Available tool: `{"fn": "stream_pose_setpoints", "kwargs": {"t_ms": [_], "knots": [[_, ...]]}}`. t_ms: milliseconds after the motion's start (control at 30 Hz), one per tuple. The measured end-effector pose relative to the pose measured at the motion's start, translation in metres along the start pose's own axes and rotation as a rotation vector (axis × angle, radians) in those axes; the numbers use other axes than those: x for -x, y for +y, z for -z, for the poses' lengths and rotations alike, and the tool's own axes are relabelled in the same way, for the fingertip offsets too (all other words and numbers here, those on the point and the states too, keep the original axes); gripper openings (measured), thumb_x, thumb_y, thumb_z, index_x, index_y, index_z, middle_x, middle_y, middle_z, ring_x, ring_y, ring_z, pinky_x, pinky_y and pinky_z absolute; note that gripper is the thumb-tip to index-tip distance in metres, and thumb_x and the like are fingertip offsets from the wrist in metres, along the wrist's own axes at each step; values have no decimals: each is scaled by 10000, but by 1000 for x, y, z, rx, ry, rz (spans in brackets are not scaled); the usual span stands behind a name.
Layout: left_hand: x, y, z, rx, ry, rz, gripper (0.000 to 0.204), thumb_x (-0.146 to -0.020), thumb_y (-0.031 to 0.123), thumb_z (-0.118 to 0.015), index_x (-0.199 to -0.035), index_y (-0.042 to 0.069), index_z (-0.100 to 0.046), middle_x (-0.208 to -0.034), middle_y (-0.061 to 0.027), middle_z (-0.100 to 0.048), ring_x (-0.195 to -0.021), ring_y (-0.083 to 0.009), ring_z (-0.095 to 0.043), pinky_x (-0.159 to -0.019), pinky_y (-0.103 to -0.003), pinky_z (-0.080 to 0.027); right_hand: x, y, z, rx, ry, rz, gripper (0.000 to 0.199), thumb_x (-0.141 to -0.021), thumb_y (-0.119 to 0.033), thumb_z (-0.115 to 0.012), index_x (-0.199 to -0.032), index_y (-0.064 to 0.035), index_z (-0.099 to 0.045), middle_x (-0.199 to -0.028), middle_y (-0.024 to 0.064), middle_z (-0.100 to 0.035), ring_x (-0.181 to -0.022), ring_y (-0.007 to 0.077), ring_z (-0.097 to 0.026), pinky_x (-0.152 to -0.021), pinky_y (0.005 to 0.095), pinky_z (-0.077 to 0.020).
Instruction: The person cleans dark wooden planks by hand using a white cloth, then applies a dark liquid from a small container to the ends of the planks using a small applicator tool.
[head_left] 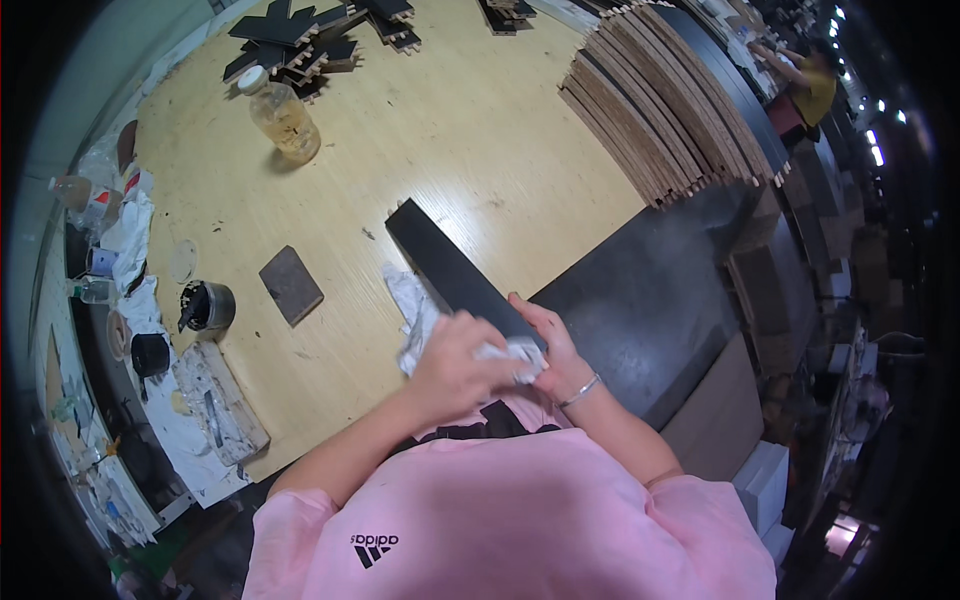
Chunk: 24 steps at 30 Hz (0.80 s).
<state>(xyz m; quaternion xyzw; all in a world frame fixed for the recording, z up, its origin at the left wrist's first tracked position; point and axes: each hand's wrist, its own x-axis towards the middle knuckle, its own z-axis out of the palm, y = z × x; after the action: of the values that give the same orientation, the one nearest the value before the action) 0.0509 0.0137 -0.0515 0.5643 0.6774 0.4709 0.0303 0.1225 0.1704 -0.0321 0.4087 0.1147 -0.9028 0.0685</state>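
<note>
Your left hand [455, 355] pressed a white rag [415, 315] on the black board's [450, 268] near end, fingers curled around it. Your right hand [550, 345] gripped the board's right edge. Bare table [480, 130] lay beyond.

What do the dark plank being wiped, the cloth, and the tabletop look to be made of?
Dark plank: probably wood or board with a smooth black satin coating, given its faint sheen.
Cloth under the left hand: soft white fabric, crumpled in folds.
Tabletop: pale wood or wood-look laminate, showing grain lines.
</note>
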Motion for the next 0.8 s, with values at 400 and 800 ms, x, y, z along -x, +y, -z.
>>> {"fn": "stream_pose_setpoints", "kwargs": {"t_ms": [400, 800], "knots": [[-9, -110, 0, -128, 275, 607, 317, -839, 323, -726, -868, 20, -636, -917, -177, -600, -867, -354, -543, -765, -443, -427, -10, 10, 67, 103, -342, -143, 526, -1036, -413, -327, -1216, 32, -542, -1013, 225, -628, -794, 319, -621, -597, 416, -559], [-5, -147, -3, -255, 206, 553, 172, -825, 171, -689, -971, 123, -763, -928, -144, -590, -919, -350, -565, -803, -438, -446, 0, 9, 67, 171, -281, -128, 501, -1038, -408, -346, -1218, 22, -530, -978, 212, -643, -753, 288, -665, -621, 389, -587]]}}
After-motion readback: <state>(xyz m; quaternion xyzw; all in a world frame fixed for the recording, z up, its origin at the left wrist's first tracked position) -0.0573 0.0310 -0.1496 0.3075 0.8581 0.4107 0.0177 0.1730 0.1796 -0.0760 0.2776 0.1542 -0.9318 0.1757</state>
